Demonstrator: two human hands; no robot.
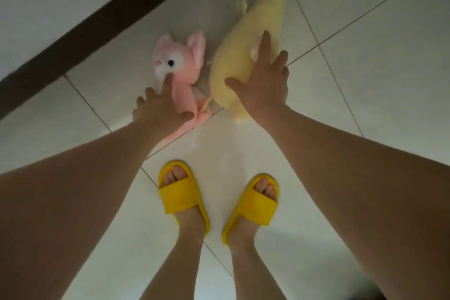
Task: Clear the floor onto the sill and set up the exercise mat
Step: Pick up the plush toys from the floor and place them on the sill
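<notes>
Head view, looking down at floor. Both arms reach fwd/down. Left hand (159, 108) over the pink plush toy (183, 68): fingers spread and mostly straight, index tip at the toy's white muzzle, thumb out to the right across its lower body. Released, nothing clasped. Can't tell if palm touches the toy.

Right hand (261, 83) over the yellow plush toy (246, 39): fingers splayed, index laid along the body, thumb out left on the near end. Also released, not grasping; contact looks like fingertips resting on fabric.

Both toys lie on the white tiled floor (365, 80), side by side, pink on the left, yellow on the right; yellow one longer, runs far-right toward its narrow end. Gap btwn them small, near ends almost meet.

Dark baseboard strip (97, 29) runs diagonally at far left, w/ pale wall beyond. Near edge: two feet in yellow slippers (181, 193), toes pointing at the toys, well apart from them.
</notes>
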